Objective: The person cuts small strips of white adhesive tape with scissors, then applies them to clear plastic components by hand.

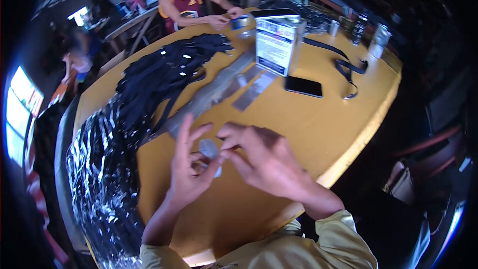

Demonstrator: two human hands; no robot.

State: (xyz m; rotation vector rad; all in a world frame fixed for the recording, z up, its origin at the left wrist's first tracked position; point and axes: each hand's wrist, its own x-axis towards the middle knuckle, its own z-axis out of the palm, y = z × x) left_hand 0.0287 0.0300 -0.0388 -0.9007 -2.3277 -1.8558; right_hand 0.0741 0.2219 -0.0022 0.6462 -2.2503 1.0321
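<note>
Over the yellow table, my left hand (pixel 190 172) pinches a small whitish, see-through piece (pixel 208 148) between thumb and a curled finger, with another finger stretched upward. Its exact kind is too blurred to tell. Close by on the right, my right hand (pixel 266 157) has its thumb and index finger pressed together at the edge of this piece; what lies between those fingertips is hidden. Beyond the hands, a grey strip of material (pixel 206 94) runs across the table, with clear plastic strips (pixel 254 92) beside it.
A pile of black straps (pixel 159 72) and shiny plastic-wrapped black bundles (pixel 107 179) cover the left side. Ahead stand a white-labelled box (pixel 275 47) and a black phone (pixel 303 86). A black lanyard-like strap (pixel 343 65) lies right. Another person (pixel 186 7) works across the table.
</note>
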